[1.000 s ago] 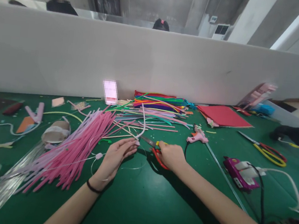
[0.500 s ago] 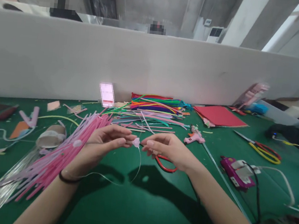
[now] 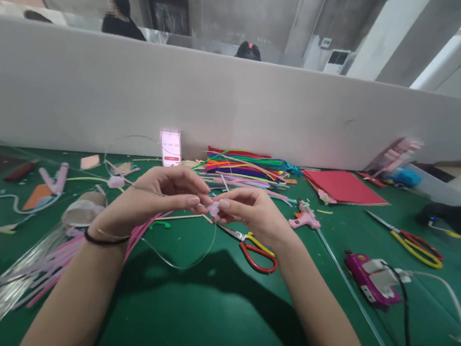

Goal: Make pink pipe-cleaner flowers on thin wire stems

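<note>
My left hand (image 3: 156, 200) and my right hand (image 3: 253, 212) meet above the green table (image 3: 207, 303), fingertips pinched together on a small pale pink bead-like piece (image 3: 213, 209). A thin clear wire (image 3: 179, 261) hangs from it in a loop under my hands and curves up over my left wrist, with a second pink piece (image 3: 115, 181) strung on it at the left. Red-and-yellow scissors (image 3: 253, 245) lie on the table just under my right hand. A bundle of pink pipe cleaners (image 3: 57, 270) lies under my left forearm.
Mixed coloured pipe cleaners (image 3: 243, 166) are piled by the white partition (image 3: 238, 107), with a phone (image 3: 171, 147) beside them. Red sheets (image 3: 343, 187), a pink glue gun (image 3: 304, 217), a purple glue gun (image 3: 373, 272) with cable, more scissors (image 3: 412, 241) lie right. Tape roll (image 3: 85, 207) left. People sit beyond the partition.
My right hand let go of the scissors, which now lie on the table. Both hands rose and came together, pinching the small pink piece on the clear wire.
</note>
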Demonstrator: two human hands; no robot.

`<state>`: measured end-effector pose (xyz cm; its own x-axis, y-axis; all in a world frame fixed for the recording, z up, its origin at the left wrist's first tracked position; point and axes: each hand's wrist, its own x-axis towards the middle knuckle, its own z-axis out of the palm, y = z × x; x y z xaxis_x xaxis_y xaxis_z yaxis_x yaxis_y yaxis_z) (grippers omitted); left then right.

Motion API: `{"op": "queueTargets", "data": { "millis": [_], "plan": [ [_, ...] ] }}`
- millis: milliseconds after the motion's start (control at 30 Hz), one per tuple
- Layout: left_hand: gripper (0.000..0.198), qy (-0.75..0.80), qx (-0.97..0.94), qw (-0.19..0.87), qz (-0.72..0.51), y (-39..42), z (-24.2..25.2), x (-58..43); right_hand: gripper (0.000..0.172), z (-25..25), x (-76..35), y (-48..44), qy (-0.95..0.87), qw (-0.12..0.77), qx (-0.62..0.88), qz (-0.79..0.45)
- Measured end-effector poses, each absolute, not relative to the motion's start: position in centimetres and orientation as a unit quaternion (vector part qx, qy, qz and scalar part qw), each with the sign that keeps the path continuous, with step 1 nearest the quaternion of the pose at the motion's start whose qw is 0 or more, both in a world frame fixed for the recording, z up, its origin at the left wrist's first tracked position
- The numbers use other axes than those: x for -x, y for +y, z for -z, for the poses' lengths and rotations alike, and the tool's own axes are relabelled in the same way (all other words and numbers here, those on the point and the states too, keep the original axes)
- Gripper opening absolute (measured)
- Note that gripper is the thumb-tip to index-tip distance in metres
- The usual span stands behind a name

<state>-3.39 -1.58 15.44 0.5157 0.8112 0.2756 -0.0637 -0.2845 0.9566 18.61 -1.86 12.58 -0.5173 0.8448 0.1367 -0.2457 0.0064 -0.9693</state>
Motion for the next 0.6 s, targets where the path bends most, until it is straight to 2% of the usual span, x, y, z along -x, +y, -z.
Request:
{"op": "queueTargets", "data": {
  "millis": [300, 600],
  "plan": [
    [0.014, 0.283, -0.706, 0.507, -0.406, -1.9, -15.7, 2.3, 0.025, -12.7, -19.6, -1.8, -0.585, 0.399, 0.297, -0.64],
    [0.016, 0.307, -0.709, 0.483, -0.412, -1.8, -15.4, 2.4, 0.023, -12.8, -18.7, -2.4, -0.587, 0.457, 0.308, -0.593]
  ]
}}
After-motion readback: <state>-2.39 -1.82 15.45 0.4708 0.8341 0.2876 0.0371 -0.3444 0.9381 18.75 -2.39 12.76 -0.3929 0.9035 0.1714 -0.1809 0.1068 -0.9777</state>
